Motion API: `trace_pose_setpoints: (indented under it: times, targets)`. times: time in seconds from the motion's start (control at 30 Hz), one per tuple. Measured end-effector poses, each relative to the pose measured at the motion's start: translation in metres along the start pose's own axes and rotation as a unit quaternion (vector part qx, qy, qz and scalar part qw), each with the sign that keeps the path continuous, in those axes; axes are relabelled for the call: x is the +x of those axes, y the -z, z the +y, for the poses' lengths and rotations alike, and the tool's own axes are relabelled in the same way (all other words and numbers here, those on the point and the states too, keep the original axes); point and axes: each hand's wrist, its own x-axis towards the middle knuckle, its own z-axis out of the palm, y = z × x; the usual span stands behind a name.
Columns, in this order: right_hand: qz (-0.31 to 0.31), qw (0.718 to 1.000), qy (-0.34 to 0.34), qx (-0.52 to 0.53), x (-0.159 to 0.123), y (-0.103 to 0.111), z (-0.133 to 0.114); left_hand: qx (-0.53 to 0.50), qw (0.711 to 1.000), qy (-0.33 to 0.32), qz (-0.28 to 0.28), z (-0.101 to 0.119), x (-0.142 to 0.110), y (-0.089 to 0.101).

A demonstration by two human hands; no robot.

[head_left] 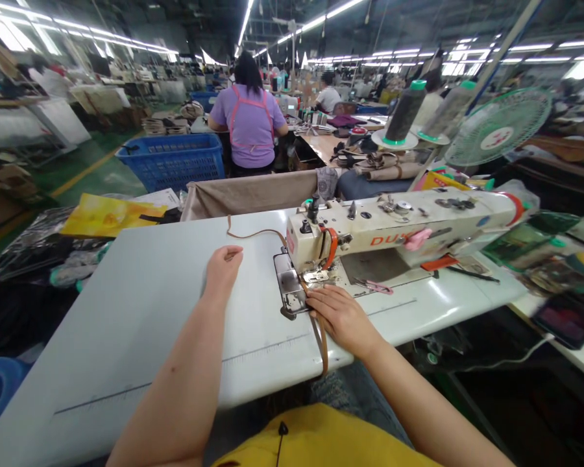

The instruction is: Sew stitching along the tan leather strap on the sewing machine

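Observation:
My right hand lies over a narrow tan leather strap, just in front of the presser foot of a white industrial sewing machine. The strap runs under the needle area, behind the machine head, and ends in a loose curl on the white sewing table. My left hand rests on the table with curled fingers, just below that curl and apparently not touching it. A steel plate sits at the machine's left end. The needle itself is hard to make out.
A fan and thread cones stand behind the machine. A beige cloth bin adjoins the table's far edge. Beyond are a blue plastic basket, a co-worker in a lilac top, and more workbenches. A yellow sheet lies at left.

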Motion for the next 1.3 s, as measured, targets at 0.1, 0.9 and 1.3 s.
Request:
trace_pose_setpoints:
  times: [0.1,0.9,1.3]
  targets:
    - [0.005,1.000,0.002,-0.002,0.0004,0.0005,0.0001,0.008,1.000,0.004,-0.001,-0.0031,0.0014,-0.0013]
    - [0.042,0.999,0.017,0.005,-0.0011,0.0006,-0.0003,0.023,1.000,0.001,-0.006,-0.0058,0.0026,-0.0025]
    - [0.051,0.998,0.017,-0.011,-0.0062,-0.0034,0.0013,0.057,0.998,-0.004,-0.010,-0.0041,-0.0048,0.0032]
